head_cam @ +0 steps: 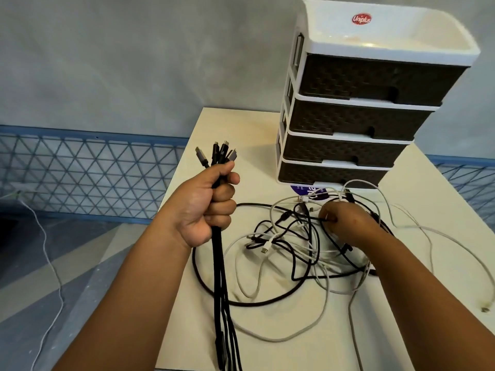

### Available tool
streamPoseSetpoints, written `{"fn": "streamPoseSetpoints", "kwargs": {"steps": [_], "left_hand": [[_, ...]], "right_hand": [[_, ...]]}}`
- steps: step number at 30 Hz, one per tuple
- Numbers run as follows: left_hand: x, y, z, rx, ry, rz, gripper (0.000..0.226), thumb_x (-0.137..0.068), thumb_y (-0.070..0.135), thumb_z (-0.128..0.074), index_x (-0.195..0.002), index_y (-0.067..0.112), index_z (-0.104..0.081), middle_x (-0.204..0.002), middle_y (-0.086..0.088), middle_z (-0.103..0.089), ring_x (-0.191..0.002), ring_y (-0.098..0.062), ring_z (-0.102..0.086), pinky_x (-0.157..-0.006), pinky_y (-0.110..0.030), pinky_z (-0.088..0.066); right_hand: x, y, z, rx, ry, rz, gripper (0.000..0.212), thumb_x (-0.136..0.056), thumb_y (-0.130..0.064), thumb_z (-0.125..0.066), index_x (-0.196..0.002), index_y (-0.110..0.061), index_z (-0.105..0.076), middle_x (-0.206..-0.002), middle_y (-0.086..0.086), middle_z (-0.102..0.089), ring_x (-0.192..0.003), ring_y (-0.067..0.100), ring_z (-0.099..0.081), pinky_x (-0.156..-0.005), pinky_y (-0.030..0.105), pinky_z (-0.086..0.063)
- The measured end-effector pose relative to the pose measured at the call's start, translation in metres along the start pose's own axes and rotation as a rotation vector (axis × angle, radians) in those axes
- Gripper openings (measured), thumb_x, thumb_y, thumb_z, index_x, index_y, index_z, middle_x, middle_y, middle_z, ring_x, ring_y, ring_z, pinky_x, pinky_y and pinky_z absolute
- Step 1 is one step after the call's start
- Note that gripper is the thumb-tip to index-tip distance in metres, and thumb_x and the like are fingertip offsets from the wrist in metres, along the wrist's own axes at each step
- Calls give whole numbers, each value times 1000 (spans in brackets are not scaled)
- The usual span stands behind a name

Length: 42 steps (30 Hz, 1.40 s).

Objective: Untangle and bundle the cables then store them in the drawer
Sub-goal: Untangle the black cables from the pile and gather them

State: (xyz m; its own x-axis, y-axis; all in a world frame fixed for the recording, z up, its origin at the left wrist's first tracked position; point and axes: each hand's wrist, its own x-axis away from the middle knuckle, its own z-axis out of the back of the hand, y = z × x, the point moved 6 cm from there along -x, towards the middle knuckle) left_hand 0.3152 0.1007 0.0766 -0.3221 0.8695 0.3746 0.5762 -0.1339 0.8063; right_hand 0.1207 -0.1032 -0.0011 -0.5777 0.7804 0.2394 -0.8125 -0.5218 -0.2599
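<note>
A tangle point(302, 245) of black and white cables lies on the pale table point(267, 344), just in front of the drawer unit point(356, 116). The right hand point(345, 223) rests on the tangle, knuckles up, fingertips pinched on a thin black cable point(308, 216) at its top. The left hand point(206, 204) is raised above the table's left edge, its fingers curled tight round a bundle point(222, 277) of black cables; their plugs point(217, 153) stick up above the fist and the cords hang straight down past the near edge. One white cable point(455, 242) trails off to the right across the table. The unit has four dark woven-look drawers, all closed, in a white frame with a red sticker point(362, 19) on top. A blue lattice rail point(88, 170) runs behind, against a grey wall
</note>
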Motion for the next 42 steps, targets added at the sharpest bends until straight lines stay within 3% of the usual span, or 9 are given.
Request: {"fn": "streamPoseSetpoints", "kwargs": {"steps": [9, 13, 17, 21, 24, 28, 33, 38, 42], "left_hand": [[-4, -4, -20, -5, -73, 31, 34, -94, 37, -50, -65, 20, -54, -41, 11, -18, -31, -2, -15, -37, -11, -8], [-4, -4, -25, -3, -94, 32, 33, -92, 37, -51, -64, 20, -54, -41, 11, -18, -31, -2, -15, -38, -12, -6], [-1, -3, -25, 5, -98, 18, 30, -88, 37, -54, -63, 20, -56, -42, 11, -18, -31, -2, -15, -39, -13, -6], [1, -3, -27, -7, -99, 8, 27, -83, 38, -57, -62, 21, -56, -42, 11, -17, -32, -2, -15, -41, -13, -5], [3, -3, -32, -8, -105, -1, 25, -79, 39, -58, -62, 21, -56, -42, 11, -17, -32, -2, -15, -41, -14, -4], [5, -8, -42, -6, -106, -7, 27, -82, 39, -57, -63, 20, -56, -42, 11, -17, -32, -2, -15, -40, -14, -6], [10, -17, -57, -19, -100, 7, 29, -87, 39, -54, -65, 20, -55, -42, 11, -17, -33, -2, -14, -37, -12, -8], [23, -38, -86, -56, -81, -18, 33, -94, 38, -51, -70, 18, -61, -44, 11, -17, -34, -2, -14, -37, -12, -8], [34, -53, -112, -109, -36, -77, 30, -88, 42, -57, -75, 16, -66, -48, 9, -16, -38, -4, -12, -38, -13, -9]], "right_hand": [[27, -18, 105, -162, 459, 193, 12, -101, -35, -46, -108, -28, -52, -88, -2, -61, -74, 18, -58, -62, 34, -47], [24, -19, 137, -411, 296, -8, 17, -103, -34, -44, -108, -21, -52, -84, 6, -65, -71, 19, -68, -67, 40, -56], [27, -22, 150, -267, -44, -173, 28, -105, -26, -39, -100, -5, -56, -78, 13, -74, -73, 28, -74, -73, 40, -55], [29, -32, 177, -94, 21, -95, 22, -101, -21, -49, -99, -2, -59, -73, 18, -72, -70, 32, -73, -72, 45, -59], [40, -37, 204, -580, 228, 24, 12, -102, -20, -47, -102, -13, -57, -67, 5, -54, -55, 18, -52, -58, 34, -50], [64, -56, 193, -1376, -8, 266, 24, -101, -8, -32, -107, -13, -54, -75, 7, -62, -59, 18, -60, -65, 35, -55], [92, -56, 167, -1677, -142, 425, 40, -97, -7, -26, -119, -4, -58, -105, 12, -73, -95, 24, -72, -82, 34, -58], [111, -44, 157, -1821, -49, 448, 24, -99, -11, -40, -114, -9, -59, -85, 4, -67, -58, 8, -57, -63, 25, -53], [123, -33, 144, -2383, 57, 363, 25, -97, 6, -34, -103, -8, -54, -69, 6, -56, -48, 6, -45, -56, 24, -51]]}}
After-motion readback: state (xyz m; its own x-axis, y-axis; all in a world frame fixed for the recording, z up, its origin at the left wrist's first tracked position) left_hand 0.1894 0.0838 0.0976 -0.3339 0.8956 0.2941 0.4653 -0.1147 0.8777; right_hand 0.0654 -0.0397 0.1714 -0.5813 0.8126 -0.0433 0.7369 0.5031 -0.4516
